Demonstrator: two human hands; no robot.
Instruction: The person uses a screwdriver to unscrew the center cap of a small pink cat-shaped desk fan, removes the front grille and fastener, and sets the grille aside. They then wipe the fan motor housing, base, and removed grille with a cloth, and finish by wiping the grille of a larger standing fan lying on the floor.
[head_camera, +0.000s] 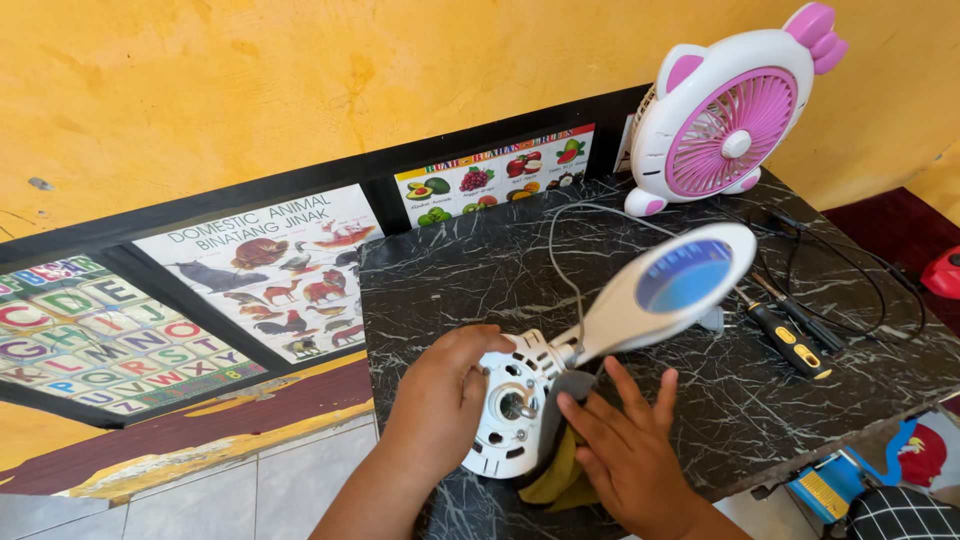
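Yellow plaster wall (300, 70) rose behind a black marble-patterned table (460, 270), with picture posters (280, 265) of animals, fruit and letters lined along its base above a tiled floor (230, 495).

At the table's near edge lay a white round fan housing (505, 440), its face up, with a metal shaft at its centre. From it a white stand (650, 290) with a blue oval panel angled up and to the right, and a thin grey cord (565, 260) looped back across the table. The left hand (445, 395) was curled over the housing's left rim, gripping it. The right hand (625, 450) lay just right of the housing, fingers spread, pressing on a dark cloth (555, 470) with an olive underside that was tucked against the housing and hung over the table edge.

Farther right lay a screwdriver (795, 345) with a black and yellow handle, beside black wires (850, 260). A pink and white desk fan (725, 115) stood upright at the far corner against the wall.
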